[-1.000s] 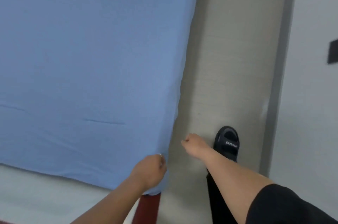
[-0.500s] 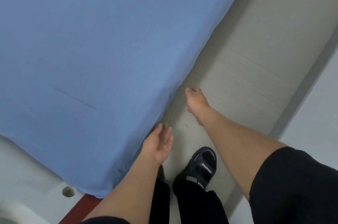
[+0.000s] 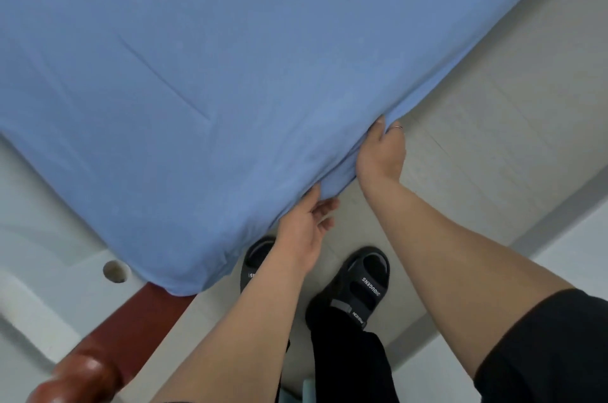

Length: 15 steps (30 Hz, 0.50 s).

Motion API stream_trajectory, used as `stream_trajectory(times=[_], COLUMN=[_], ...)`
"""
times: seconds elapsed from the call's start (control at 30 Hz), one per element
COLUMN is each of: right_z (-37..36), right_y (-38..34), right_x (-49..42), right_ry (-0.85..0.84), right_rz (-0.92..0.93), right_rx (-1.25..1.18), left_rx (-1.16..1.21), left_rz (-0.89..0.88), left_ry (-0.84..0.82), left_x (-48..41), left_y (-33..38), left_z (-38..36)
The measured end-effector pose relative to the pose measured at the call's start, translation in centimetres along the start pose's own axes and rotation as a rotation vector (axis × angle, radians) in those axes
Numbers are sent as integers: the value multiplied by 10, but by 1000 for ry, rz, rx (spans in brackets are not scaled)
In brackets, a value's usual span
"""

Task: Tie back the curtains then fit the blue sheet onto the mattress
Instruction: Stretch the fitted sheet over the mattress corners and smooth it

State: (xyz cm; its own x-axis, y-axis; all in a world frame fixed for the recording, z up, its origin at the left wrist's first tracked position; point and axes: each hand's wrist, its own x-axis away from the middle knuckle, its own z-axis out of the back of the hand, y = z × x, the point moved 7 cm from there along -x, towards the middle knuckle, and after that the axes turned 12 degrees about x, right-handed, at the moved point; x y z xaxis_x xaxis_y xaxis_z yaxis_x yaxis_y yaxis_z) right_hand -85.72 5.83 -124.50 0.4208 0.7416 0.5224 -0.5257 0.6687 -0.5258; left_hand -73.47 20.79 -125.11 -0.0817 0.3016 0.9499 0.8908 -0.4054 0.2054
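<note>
The blue sheet (image 3: 230, 73) covers the mattress and fills most of the view; its corner hangs over the bed's near end. My right hand (image 3: 381, 155) grips the sheet's side edge, fingers curled under the fold, a ring showing on one finger. My left hand (image 3: 304, 231) is just below and nearer the corner, thumb against the hanging edge, fingers spread and loose beneath the cloth. The mattress itself is hidden under the sheet. No curtains are in view.
A red-brown wooden bed frame with a rounded post (image 3: 82, 376) sits at the lower left. A white board with a round hole (image 3: 113, 271) lies beside the corner. My feet in black sandals (image 3: 362, 287) stand on the pale floor (image 3: 493, 139) between bed and wall.
Both hands have moved up to the sheet's side edge. The right hand has closed on the edge; the left, open half a second ago, now touches the hanging cloth.
</note>
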Motion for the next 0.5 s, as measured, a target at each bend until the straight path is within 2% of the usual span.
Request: stream_trajectory(times=[0.07, 0.13, 0.23, 0.5], right_z=[5, 2, -6, -38], right_y=[-2, 5, 21, 43], right_x=[0, -6, -13, -29], right_ry=[54, 49, 19, -2], right_rz=[115, 127, 75, -16], right_rx=[173, 253, 249, 186], left_rx=[-186, -254, -266, -336], left_rz=[-32, 16, 74, 32], left_ry=[30, 37, 41, 79], left_x=[1, -2, -16, -60], left_y=[-2, -10, -17, -25], left_z=[0, 3, 11, 32])
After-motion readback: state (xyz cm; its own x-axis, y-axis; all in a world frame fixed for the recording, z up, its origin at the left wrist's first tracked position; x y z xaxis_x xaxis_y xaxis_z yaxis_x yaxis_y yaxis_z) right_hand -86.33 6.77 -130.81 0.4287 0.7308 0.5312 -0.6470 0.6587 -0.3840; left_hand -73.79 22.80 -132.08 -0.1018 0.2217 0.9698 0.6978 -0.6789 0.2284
